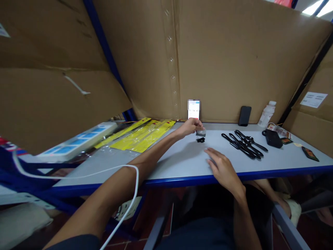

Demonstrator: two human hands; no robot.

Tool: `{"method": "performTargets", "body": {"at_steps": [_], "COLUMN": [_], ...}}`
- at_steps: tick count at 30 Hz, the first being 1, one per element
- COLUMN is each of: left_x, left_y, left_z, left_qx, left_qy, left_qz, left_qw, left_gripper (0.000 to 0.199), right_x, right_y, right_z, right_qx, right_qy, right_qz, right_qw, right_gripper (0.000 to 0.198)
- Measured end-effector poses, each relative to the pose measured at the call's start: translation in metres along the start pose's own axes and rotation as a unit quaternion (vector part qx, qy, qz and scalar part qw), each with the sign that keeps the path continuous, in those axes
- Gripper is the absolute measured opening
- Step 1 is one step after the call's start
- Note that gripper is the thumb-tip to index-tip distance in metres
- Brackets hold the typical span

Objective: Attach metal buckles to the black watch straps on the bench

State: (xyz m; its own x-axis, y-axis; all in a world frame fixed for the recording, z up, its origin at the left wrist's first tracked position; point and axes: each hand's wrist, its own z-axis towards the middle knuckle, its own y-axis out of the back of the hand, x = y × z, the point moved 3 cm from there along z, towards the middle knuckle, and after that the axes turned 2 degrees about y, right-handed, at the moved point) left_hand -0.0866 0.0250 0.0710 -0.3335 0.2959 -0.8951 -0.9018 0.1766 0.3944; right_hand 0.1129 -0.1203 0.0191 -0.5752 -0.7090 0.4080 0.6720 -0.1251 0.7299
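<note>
My left hand is reaching far across the table, its fingers pinched on a small clear plastic bag with something dark grey in its lower part. Just below the bag, a small black part lies on the tabletop; its kind is too small to make out. My right hand hovers by the front edge with its fingers stretched out, holding nothing. To the right of both hands lie several glossy black two-handled tools, resembling spokeshaves, partly overlapping one another.
A lit phone leans on the cardboard wall. At right stand a dark phone and a bottle, near a black case. Yellow packages and a power strip lie left. A white cable crosses my left arm.
</note>
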Motion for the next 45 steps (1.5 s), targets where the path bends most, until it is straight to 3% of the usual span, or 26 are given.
{"method": "performTargets", "body": {"at_steps": [4,8,14,20,24,28,34,39,45], "left_x": [0.01,0.028,0.037,0.034,0.031,0.016,-0.008,-0.001,0.007], "left_y": [-0.024,-0.051,-0.057,-0.051,-0.055,-0.073,-0.114,-0.143,-0.144], "left_z": [-0.004,-0.008,-0.008,-0.009,-0.008,0.003,0.036,0.046,0.036], "left_qx": [0.075,0.14,0.171,0.218,0.165,0.12,0.113,0.123,0.112], "left_qy": [0.002,-0.007,-0.008,0.013,0.036,0.006,-0.089,-0.107,-0.126], "left_qz": [0.008,0.096,0.09,0.036,0.021,0.022,0.027,0.054,0.086], "left_qw": [0.997,0.985,0.981,0.975,0.985,0.993,0.989,0.985,0.982], "left_gripper": [0.024,0.024,0.026,0.014,0.016,0.02,0.018,0.019,0.026], "right_x": [-0.033,-0.067,-0.09,-0.093,-0.091,-0.088,-0.094,-0.093,-0.089], "right_y": [0.041,0.068,0.061,0.054,0.052,0.05,0.047,0.048,0.051], "right_z": [-0.016,-0.032,-0.037,-0.034,-0.031,-0.029,-0.03,-0.029,-0.027], "right_qx": [-0.117,-0.207,-0.147,-0.163,-0.128,-0.108,-0.115,-0.111,-0.104], "right_qy": [-0.082,-0.174,-0.202,-0.198,-0.216,-0.212,-0.214,-0.215,-0.195], "right_qz": [-0.05,-0.143,-0.227,-0.25,-0.199,-0.109,-0.072,-0.092,-0.116], "right_qw": [0.988,0.952,0.941,0.934,0.947,0.965,0.967,0.966,0.968], "right_gripper": [0.033,0.034,0.033,0.034,0.029,0.032,0.03,0.023,0.024]}}
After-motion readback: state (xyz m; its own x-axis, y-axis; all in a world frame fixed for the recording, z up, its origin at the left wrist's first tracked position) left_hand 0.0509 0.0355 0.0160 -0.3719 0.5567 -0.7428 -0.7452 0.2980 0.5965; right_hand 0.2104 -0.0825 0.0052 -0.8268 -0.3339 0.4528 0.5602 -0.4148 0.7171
